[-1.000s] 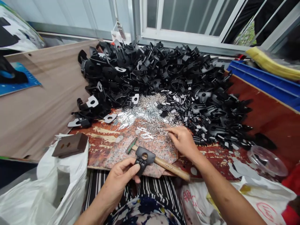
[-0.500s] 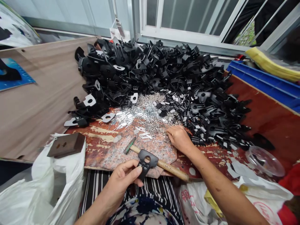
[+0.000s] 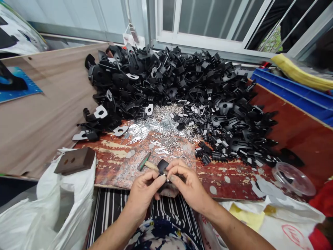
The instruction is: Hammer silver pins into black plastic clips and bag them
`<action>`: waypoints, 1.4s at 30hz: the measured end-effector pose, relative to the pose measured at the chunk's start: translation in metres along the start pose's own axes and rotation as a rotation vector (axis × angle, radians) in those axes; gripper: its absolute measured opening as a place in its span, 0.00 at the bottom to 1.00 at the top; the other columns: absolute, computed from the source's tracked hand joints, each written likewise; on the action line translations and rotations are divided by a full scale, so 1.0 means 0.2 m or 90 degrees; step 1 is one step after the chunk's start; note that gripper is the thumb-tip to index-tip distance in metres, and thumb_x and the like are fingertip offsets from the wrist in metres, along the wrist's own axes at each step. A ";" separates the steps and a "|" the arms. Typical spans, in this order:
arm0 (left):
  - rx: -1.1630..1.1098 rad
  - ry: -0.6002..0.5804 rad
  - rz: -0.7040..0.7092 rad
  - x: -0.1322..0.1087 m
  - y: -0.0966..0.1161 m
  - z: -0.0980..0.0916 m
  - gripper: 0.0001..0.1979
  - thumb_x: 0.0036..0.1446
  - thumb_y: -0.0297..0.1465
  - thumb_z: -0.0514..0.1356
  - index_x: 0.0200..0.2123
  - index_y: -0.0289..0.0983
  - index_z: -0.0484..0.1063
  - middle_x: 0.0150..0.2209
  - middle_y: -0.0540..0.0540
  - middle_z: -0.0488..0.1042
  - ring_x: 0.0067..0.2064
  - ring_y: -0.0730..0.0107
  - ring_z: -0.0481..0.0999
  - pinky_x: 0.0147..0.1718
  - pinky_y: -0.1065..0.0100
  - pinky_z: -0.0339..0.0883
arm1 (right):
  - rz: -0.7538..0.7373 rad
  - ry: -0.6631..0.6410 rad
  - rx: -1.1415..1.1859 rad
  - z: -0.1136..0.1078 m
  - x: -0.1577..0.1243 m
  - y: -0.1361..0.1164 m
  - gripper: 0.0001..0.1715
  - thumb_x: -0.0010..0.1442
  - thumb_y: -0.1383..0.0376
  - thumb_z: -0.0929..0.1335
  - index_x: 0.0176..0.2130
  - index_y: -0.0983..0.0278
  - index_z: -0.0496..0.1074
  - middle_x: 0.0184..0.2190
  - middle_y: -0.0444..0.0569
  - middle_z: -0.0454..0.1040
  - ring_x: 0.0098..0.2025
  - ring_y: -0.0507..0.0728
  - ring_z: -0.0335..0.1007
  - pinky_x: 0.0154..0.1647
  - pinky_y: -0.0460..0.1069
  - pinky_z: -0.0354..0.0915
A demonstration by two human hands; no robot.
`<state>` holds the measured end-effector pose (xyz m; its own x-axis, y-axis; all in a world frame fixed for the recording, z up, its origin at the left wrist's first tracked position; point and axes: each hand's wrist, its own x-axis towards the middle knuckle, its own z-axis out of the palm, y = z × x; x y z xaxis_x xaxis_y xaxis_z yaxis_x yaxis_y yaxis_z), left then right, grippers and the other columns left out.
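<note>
A black plastic part with a flat, rounded end is pinched between the thumb and fingers of my left hand. My right hand has its thumb and fingertips closed against the same part; whatever small thing they hold is hidden. Both thumbs nearly meet over it. Behind the hands lies a hammer with a green-edged head, its wooden handle mostly covered. Thin metal pins and small shiny metal pieces are heaped farther back on the worn red board.
A large pile of black plastic parts fills the back. Small black pieces lie to the right, near a clear plastic bowl. A brown block rests on a white sack at left. A blue crate stands at right.
My right hand has come back from the small metal pieces to the black part in my left hand. The part, held upright-tilted before, is now mostly covered by fingers.
</note>
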<state>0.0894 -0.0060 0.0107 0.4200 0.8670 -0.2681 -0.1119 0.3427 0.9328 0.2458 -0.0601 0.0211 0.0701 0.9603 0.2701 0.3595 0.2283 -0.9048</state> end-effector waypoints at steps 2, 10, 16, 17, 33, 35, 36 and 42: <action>0.034 0.009 0.009 0.00 -0.02 -0.03 0.23 0.47 0.43 0.72 0.16 0.36 0.67 0.20 0.54 0.60 0.20 0.78 0.58 0.16 0.76 0.55 | -0.015 -0.030 -0.050 -0.05 0.02 0.04 0.08 0.67 0.65 0.66 0.35 0.59 0.74 0.37 0.45 0.77 0.42 0.56 0.75 0.46 0.49 0.70; 0.015 -0.013 -0.040 0.00 -0.02 -0.10 0.23 0.50 0.44 0.71 0.16 0.36 0.68 0.20 0.53 0.64 0.19 0.78 0.63 0.15 0.76 0.56 | -0.144 -0.097 -0.650 -0.43 0.43 0.37 0.13 0.62 0.77 0.64 0.38 0.64 0.75 0.35 0.51 0.78 0.40 0.58 0.71 0.46 0.51 0.64; -0.085 -0.021 -0.028 0.00 0.02 -0.10 0.19 0.48 0.41 0.72 0.20 0.35 0.69 0.24 0.53 0.66 0.20 0.80 0.65 0.18 0.76 0.65 | -0.182 -0.158 -0.680 -0.44 0.49 0.43 0.12 0.59 0.79 0.65 0.36 0.66 0.74 0.34 0.55 0.75 0.39 0.60 0.67 0.45 0.54 0.62; -0.096 -0.021 -0.027 0.00 0.02 -0.10 0.18 0.48 0.40 0.72 0.20 0.35 0.70 0.24 0.53 0.66 0.21 0.80 0.65 0.18 0.76 0.66 | -0.182 -0.151 -0.683 -0.45 0.47 0.42 0.14 0.58 0.80 0.64 0.38 0.66 0.75 0.35 0.56 0.75 0.40 0.61 0.67 0.45 0.54 0.63; -0.246 -0.012 -0.011 -0.01 0.03 -0.12 0.17 0.54 0.45 0.68 0.30 0.35 0.78 0.30 0.46 0.72 0.28 0.70 0.68 0.18 0.72 0.67 | -0.165 0.073 -0.105 -0.03 0.05 -0.01 0.10 0.66 0.68 0.69 0.40 0.54 0.80 0.40 0.45 0.82 0.45 0.58 0.76 0.58 0.62 0.64; -0.230 -0.022 -0.005 -0.01 0.01 -0.11 0.16 0.54 0.43 0.68 0.28 0.34 0.77 0.28 0.48 0.70 0.26 0.74 0.66 0.17 0.75 0.64 | -0.170 0.073 -0.099 0.00 0.06 -0.01 0.09 0.65 0.68 0.69 0.39 0.54 0.80 0.40 0.45 0.81 0.46 0.59 0.76 0.59 0.63 0.63; -0.226 -0.024 -0.004 -0.01 0.01 -0.11 0.16 0.55 0.42 0.69 0.27 0.34 0.77 0.26 0.49 0.69 0.25 0.76 0.65 0.16 0.77 0.63 | -0.174 0.073 -0.099 0.01 0.06 -0.01 0.08 0.65 0.68 0.70 0.39 0.55 0.80 0.40 0.45 0.81 0.46 0.59 0.75 0.60 0.63 0.62; -0.262 -0.033 -0.024 -0.02 -0.01 -0.09 0.16 0.53 0.41 0.71 0.27 0.33 0.76 0.24 0.51 0.68 0.23 0.77 0.64 0.17 0.77 0.67 | -0.214 0.078 -0.157 0.07 0.05 -0.03 0.07 0.64 0.69 0.70 0.38 0.56 0.77 0.37 0.43 0.80 0.46 0.57 0.73 0.65 0.66 0.54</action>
<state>0.0714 -0.0027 0.0049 0.4747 0.8350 -0.2783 -0.4411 0.4993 0.7457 0.2308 -0.0494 0.0244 0.0156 0.8097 0.5866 0.5919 0.4653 -0.6581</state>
